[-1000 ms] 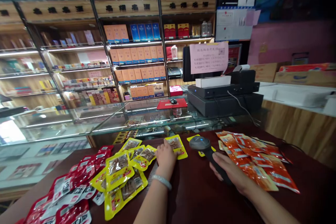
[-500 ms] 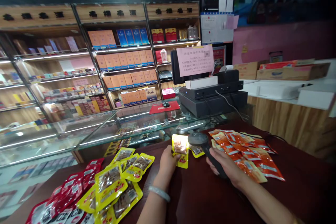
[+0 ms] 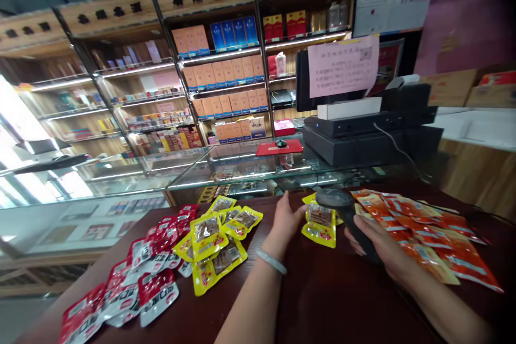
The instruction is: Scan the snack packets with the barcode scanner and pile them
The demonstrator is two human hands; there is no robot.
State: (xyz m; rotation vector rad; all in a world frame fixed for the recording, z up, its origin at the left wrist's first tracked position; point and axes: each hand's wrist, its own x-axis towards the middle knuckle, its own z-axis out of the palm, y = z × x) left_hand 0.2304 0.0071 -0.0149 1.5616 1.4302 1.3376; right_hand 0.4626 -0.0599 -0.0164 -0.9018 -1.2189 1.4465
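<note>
My right hand [image 3: 373, 239] is wrapped round the handle of a dark handheld barcode scanner [image 3: 336, 199]. The scanner's head sits over the right edge of a yellow snack packet [image 3: 320, 231] with a clear window showing brown food. My left hand [image 3: 285, 220], with a pale bangle at the wrist, is just left of that packet. Its thumb and a finger are apart, the thumb tip at the packet's edge; the other fingers are partly hidden. Further left lies a pile of similar yellow packets [image 3: 207, 234]. Orange packets [image 3: 423, 226] are spread beyond my right hand.
Red and white packets [image 3: 155, 290] cover the counter's left side. Behind the dark red countertop [image 3: 318, 295] runs a glass display case [image 3: 237, 164]. A cash drawer [image 3: 371, 142] and monitor stand at the back right, with cables trailing down. Stocked shelves [image 3: 226, 72] line the wall.
My left hand has let go of the yellow packet and opened beside it. The bright scanner light on the packet is gone. The camera view has turned left.
</note>
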